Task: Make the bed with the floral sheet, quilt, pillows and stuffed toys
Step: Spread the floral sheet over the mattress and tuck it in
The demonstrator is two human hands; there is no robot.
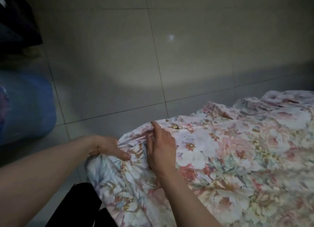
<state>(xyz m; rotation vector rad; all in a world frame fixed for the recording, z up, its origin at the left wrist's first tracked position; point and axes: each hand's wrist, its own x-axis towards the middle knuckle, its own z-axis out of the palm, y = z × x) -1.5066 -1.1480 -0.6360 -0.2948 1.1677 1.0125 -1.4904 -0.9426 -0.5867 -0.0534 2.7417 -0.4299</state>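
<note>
The floral sheet [229, 159] lies spread over the bed, its near-left corner bunched over the bed's edge above the tiled floor [136, 57]; the left hand [107, 147] is closed on that gathered corner, thumb on top; the right hand [161, 147] rests open and flat on the folds just beside it; the cloth looks light, soft and limp, so I judge the hem best to grip.
</note>
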